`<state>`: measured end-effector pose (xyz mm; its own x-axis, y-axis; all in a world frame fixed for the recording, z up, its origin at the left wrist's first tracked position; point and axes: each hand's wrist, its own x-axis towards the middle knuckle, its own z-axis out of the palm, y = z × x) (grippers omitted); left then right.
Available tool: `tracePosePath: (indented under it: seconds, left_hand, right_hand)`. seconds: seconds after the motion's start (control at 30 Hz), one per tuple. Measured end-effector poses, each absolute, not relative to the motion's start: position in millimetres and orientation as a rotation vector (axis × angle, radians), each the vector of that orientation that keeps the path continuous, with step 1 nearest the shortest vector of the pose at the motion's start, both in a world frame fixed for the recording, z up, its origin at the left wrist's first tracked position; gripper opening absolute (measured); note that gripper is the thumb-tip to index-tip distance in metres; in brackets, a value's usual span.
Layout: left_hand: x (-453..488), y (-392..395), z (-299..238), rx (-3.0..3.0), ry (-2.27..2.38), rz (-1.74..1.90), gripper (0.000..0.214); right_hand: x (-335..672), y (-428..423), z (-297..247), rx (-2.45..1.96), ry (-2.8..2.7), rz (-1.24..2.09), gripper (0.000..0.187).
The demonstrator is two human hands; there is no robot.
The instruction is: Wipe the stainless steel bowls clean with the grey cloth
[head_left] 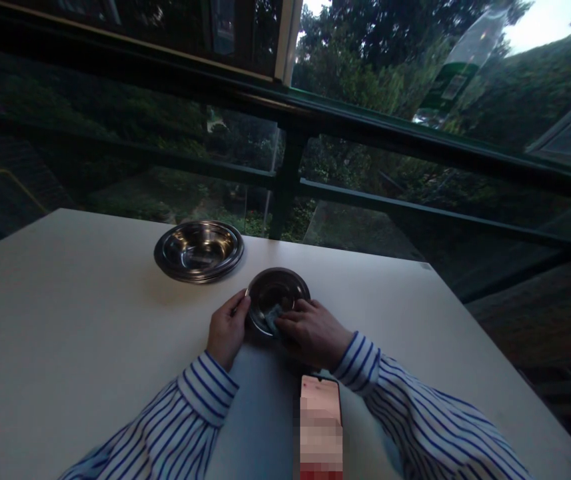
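1. Small metal bowl (270,287) is gripped by the left hand (228,330); inside it, a cloth (272,320) is clutched by the right hand (315,330).
2. Kinda dim; white table (90,320) is spread below the hands, dark railing (365,123) seen beyond.

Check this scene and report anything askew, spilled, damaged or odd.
One oddity: the clear plastic bottle with a green label appears to lean at the dark green railing, though lens distortion may exaggerate that. On the white flat-topped table, no spill is visible, and the small round metal bowl shows no obvious damage.
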<state>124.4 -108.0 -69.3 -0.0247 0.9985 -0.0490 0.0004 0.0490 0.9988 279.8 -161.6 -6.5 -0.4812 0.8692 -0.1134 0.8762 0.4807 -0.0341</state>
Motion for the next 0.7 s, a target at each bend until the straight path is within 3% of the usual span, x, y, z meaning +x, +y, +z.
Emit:
tracePosePath:
  seconds: [0.3,0.7]
  left_hand:
    - [121,-105,-74,1.138,1.293,1.222,0.036]
    - [125,-108,-67,1.144,1.196,1.188,0.044]
  right_hand:
    - [256,-155,-16,1.544,2.718,-0.221,0.035]
    - [271,-159,-11,1.578,2.647,-0.175,0.031]
